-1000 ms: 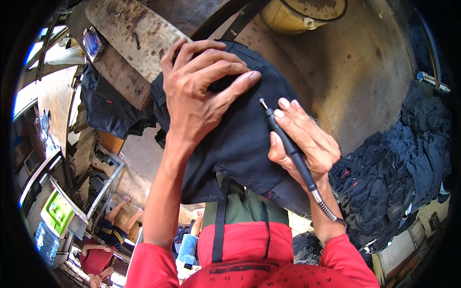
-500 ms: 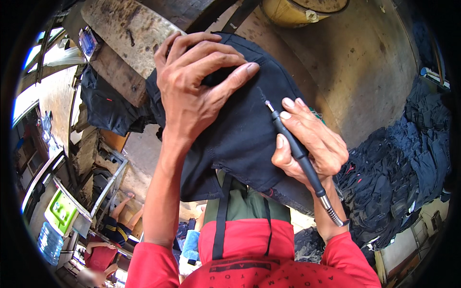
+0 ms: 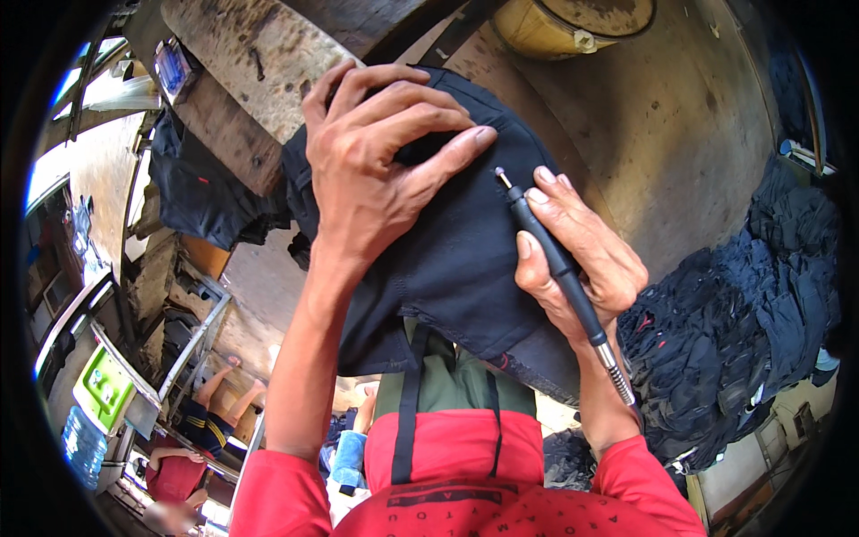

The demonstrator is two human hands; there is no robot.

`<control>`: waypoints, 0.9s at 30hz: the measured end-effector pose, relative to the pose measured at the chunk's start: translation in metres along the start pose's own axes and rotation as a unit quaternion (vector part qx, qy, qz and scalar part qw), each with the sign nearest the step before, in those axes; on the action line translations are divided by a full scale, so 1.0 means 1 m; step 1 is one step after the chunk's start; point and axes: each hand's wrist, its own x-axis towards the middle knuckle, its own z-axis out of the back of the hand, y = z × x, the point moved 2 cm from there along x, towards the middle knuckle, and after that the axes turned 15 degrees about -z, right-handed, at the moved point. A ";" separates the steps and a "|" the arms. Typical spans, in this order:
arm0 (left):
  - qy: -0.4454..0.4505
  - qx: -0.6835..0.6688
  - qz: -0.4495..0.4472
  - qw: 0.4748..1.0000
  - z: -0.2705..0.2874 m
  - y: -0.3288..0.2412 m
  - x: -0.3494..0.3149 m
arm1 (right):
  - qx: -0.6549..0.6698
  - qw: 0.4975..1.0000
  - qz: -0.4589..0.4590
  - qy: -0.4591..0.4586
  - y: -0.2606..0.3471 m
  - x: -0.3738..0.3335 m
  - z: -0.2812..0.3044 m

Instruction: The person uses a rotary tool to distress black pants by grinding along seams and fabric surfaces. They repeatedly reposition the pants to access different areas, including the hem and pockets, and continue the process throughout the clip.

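Since the earlier frame, the metal bit (image 3: 506,180) of the black pen-like tool (image 3: 564,267) had moved closer to the thumb of the left hand (image 3: 371,161). Around the tool's barrel the right hand (image 3: 599,255) was closed in a pencil-like grip; whether the bit actually touched the cloth could not be told. The left hand was spread palm down, its thumb stretched out toward the bit, pressing rather than clutching. Beneath both hands was the dark garment (image 3: 447,259), in the middle of the scene, its near part over the green trousers (image 3: 447,387) of the person.

To work well, the left hand probably needed to keep the fabric smooth and firm beside the bit, with its thumb out of the bit's path, since the gap between them was narrow. A light, even touch seemed wiser than hard pressure, which might have worn through the weave. The flexible shaft (image 3: 616,371) behind the grip was likely best kept free of kinks.

Farther out, a stained wooden board (image 3: 259,63) lay to the far left, a yellow bucket (image 3: 523,36) stood at the far side, and a heap of dark clothing (image 3: 716,340) lay to the right.
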 end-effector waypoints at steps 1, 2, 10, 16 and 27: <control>0.002 -0.003 0.002 1.000 0.001 0.000 -0.001 | -0.001 1.000 0.001 0.003 0.000 0.000 -0.001; 0.006 0.001 0.002 1.000 0.001 0.000 -0.001 | -0.002 1.000 0.001 0.006 0.000 0.000 -0.001; -0.011 -0.004 0.000 1.000 -0.003 0.003 -0.002 | -0.020 1.000 0.001 -0.008 -0.001 -0.001 -0.002; -0.010 0.004 -0.005 1.000 -0.003 0.004 -0.002 | -0.022 0.999 -0.015 -0.024 -0.001 -0.001 -0.001; 0.010 0.001 0.002 1.000 0.002 -0.001 0.003 | -0.017 0.999 -0.033 -0.027 -0.002 -0.003 0.003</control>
